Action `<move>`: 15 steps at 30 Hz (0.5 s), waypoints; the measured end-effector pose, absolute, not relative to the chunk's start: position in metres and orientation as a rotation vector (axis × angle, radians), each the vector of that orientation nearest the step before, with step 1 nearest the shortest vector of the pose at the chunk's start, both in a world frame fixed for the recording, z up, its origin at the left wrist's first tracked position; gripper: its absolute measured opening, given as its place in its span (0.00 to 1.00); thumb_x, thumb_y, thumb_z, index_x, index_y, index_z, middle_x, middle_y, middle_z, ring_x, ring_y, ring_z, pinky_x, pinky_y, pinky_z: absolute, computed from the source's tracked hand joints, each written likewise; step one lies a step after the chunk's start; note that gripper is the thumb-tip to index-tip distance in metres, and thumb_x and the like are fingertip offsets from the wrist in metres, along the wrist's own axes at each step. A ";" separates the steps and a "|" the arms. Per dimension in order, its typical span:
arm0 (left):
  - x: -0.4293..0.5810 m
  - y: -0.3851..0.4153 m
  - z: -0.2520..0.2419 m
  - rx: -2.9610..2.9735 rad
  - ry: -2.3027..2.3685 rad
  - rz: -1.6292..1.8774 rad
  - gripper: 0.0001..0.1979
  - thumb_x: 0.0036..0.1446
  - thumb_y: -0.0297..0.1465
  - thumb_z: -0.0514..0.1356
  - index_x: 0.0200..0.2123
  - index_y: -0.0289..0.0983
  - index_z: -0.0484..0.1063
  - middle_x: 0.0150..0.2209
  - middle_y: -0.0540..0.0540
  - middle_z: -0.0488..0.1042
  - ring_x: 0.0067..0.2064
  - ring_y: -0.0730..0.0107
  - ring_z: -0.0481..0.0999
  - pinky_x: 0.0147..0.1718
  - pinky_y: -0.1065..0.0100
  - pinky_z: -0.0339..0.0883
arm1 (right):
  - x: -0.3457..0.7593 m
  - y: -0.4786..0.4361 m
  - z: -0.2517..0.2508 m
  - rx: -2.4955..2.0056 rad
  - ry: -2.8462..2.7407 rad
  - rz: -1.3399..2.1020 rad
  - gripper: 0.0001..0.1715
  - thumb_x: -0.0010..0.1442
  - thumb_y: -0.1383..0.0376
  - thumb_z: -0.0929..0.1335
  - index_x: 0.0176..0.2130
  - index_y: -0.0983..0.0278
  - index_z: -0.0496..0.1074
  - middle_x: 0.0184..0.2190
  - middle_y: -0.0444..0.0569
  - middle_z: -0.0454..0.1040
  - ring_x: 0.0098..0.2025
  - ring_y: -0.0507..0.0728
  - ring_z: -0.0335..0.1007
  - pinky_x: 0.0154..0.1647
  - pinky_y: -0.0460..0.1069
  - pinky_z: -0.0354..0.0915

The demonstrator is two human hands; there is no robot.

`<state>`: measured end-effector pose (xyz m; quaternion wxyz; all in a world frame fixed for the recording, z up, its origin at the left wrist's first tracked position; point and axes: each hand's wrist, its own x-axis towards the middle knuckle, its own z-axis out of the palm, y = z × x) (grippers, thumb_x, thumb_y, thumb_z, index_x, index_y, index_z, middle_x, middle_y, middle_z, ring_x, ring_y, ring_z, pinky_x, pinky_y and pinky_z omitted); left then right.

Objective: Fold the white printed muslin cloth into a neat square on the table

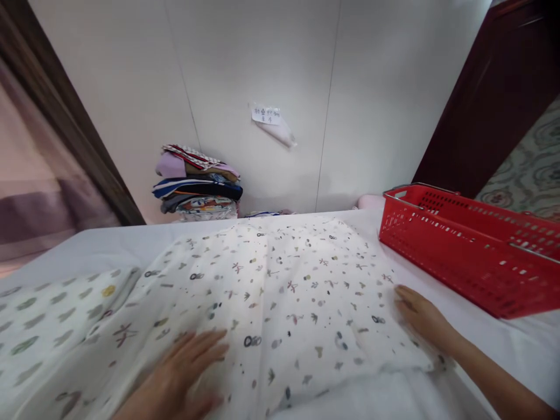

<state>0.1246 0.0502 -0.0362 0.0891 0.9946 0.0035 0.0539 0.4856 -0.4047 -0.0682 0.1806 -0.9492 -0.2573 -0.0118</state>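
Note:
A white cloth [306, 303] printed with small plants, rings and dots lies spread out in front of me, with a crease running down its middle. Over its lower left part is my left hand [179, 376], palm down, fingers stretched and slightly apart; it is a little blurred. My right hand [420, 315] rests at the cloth's right edge, its fingers extended toward the fabric. Neither hand visibly grips anything. At the left, a folded white cloth with green and grey leaf shapes [48, 318] lies against the spread one.
A red plastic basket [455, 251] with metal handles stands on the white-covered table [520, 356] at the right. Behind the table rises a stack of folded fabrics [199, 189]. A paper note [266, 115] hangs on the pale wall, and a curtain [48, 175] is at the left.

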 end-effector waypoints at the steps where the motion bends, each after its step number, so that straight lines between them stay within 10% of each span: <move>1: 0.108 0.045 -0.043 2.970 -0.032 0.149 0.29 0.52 0.45 0.57 0.58 0.55 0.57 0.59 0.52 0.60 0.58 0.58 0.62 0.58 0.55 0.53 | 0.479 -0.419 -0.069 -2.700 -0.657 -0.013 0.30 0.56 0.51 0.57 0.51 0.64 0.68 0.54 0.55 0.66 0.55 0.62 0.61 0.56 0.55 0.56; 10: 0.109 0.011 -0.036 3.040 0.363 0.060 0.29 0.44 0.18 0.47 0.48 0.40 0.72 0.51 0.47 0.71 0.53 0.61 0.69 0.50 0.59 0.65 | 0.468 -0.446 -0.063 -2.845 -0.382 0.032 0.32 0.52 0.59 0.62 0.54 0.71 0.65 0.43 0.58 0.73 0.46 0.63 0.70 0.48 0.53 0.63; 15: 0.091 0.030 -0.008 3.072 0.452 0.289 0.26 0.42 0.21 0.48 0.43 0.43 0.74 0.47 0.50 0.74 0.49 0.62 0.71 0.47 0.63 0.66 | 0.443 -0.461 -0.038 -2.706 -0.347 0.217 0.29 0.50 0.63 0.62 0.52 0.68 0.68 0.35 0.52 0.74 0.35 0.58 0.71 0.38 0.49 0.64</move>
